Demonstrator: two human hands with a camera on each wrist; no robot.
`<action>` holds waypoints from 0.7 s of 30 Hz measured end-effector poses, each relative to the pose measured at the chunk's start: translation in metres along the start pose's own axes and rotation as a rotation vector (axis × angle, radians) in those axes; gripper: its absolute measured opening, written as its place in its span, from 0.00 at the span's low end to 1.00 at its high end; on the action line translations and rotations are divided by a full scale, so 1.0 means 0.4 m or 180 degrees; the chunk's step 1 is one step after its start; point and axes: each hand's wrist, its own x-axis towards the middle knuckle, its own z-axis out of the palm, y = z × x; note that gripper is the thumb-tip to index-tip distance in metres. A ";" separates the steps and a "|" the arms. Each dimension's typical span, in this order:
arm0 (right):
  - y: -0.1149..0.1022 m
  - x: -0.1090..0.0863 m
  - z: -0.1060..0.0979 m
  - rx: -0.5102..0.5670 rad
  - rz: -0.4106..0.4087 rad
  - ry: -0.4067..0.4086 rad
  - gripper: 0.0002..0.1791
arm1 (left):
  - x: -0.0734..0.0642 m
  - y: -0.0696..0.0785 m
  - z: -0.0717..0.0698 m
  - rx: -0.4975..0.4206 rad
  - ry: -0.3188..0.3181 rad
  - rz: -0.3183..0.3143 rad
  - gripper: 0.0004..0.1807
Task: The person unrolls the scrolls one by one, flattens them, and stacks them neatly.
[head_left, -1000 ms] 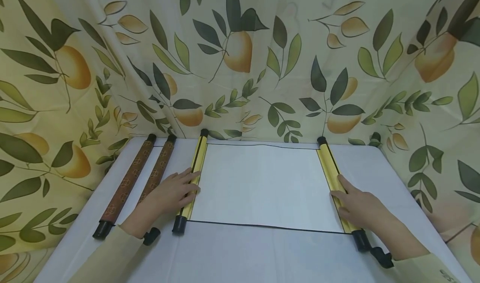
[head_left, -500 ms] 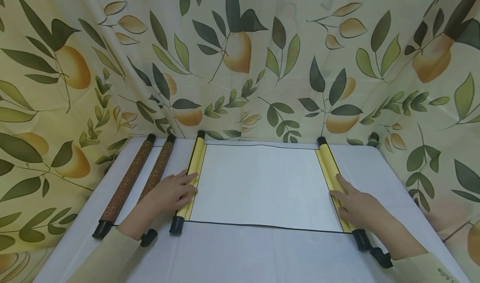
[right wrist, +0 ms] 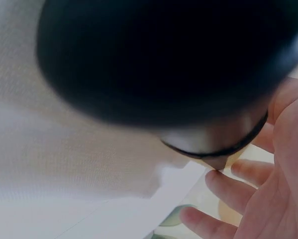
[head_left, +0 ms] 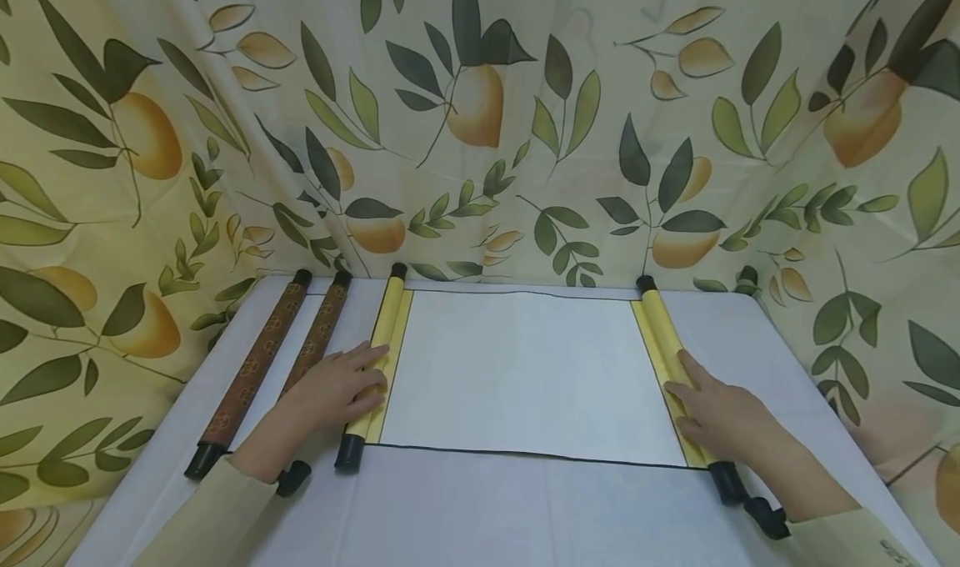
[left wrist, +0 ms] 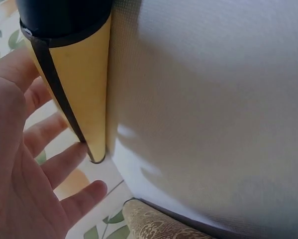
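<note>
A scroll lies part unrolled, its white sheet (head_left: 525, 367) flat between two yellow rolls with black end knobs. On the left roll (head_left: 386, 321), my left hand (head_left: 337, 388) rests with loosely extended fingers. The left wrist view has those fingers (left wrist: 66, 162) along the yellow roll (left wrist: 84, 94), beside its dark strip. My right hand (head_left: 720, 408) touches the right roll (head_left: 660, 321) with extended fingers. In the right wrist view a black knob (right wrist: 163, 59) hides much of that roll, and fingertips (right wrist: 223, 184) show just beyond it.
Two brown patterned rolled scrolls lie left of my left hand: the outer scroll (head_left: 251, 375) and the inner scroll (head_left: 318, 333), partly hidden by that hand. A white cloth (head_left: 480, 517) covers the table. Behind hangs a fruit-and-leaf printed curtain (head_left: 555, 133).
The left roll has turned and shifted slightly left under my left hand, baring more yellow border; its dark strip is out of sight from the head. The right roll and hand have barely moved.
</note>
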 end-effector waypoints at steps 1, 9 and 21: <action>0.001 0.000 0.001 -0.0012 -0.0009 0.0011 0.27 | -0.001 -0.001 0.000 -0.0018 0.0006 -0.0002 0.06; 0.009 0.000 0.001 0.0030 -0.0072 0.0050 0.27 | -0.009 -0.006 0.003 -0.0068 -0.0114 -0.0084 0.14; 0.017 -0.004 0.007 0.0092 -0.0008 0.0024 0.30 | -0.014 -0.006 -0.002 -0.0060 -0.0156 -0.0158 0.12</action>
